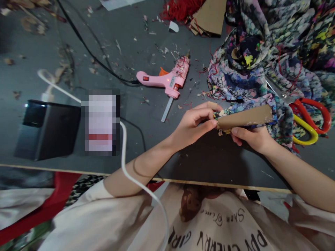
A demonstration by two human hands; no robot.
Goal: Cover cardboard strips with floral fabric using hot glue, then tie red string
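Observation:
A tapered strip of brown cardboard (244, 116) lies against floral fabric (232, 109), which shows along its upper edge and at its left end. My left hand (200, 120) pinches the strip's left end, with the cloth at the fingertips. From below, my right hand (250, 136) grips the lower edge, thumb in front and the other fingers mostly hidden behind. Just right of this hand, scissors with red and yellow handles (305, 120) rest on the fabric, blades partly covered. A pink glue gun (167, 78) lies left of the work, a clear glue stick (167, 109) protruding from it.
Crumpled floral cloth (282, 21) fills the back right. Cardboard pieces (209, 15) and red threads (180, 10) lie at the back. On the left stand a dark box-shaped device (49, 129) and a blurred-out phone-like object (101, 122). A white cable (124, 146) crosses the table's front edge.

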